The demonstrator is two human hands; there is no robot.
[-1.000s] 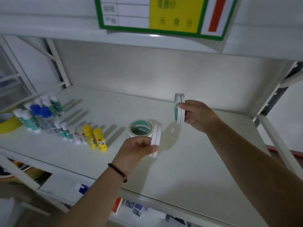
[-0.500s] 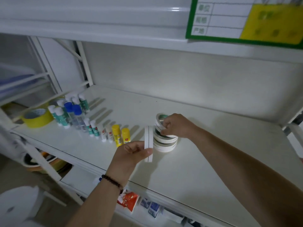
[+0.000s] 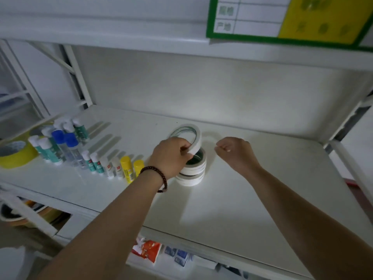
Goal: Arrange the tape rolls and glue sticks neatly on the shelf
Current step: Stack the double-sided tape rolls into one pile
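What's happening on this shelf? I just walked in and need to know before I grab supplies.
A person is stacking tape rolls. The left hand holds a tilted white tape roll over the tape stack; the right hand hovers empty beside it. Glue sticks stand lined up to the left on the shelf.

We see a stack of white tape rolls (image 3: 191, 172) lying flat on the white shelf (image 3: 252, 199), their cores dark green inside. Above the stack, one more thin white roll (image 3: 191, 136) with green inner edges is tilted, its near rim just over the stack's top. Left of the stack stand the glue sticks (image 3: 113, 164) upright in a slanting row: two yellow ones nearest the stack, then small white-capped ones. Farther left of the stack stand taller white-capped teal tubes and two blue-capped clear bottles (image 3: 66, 146).
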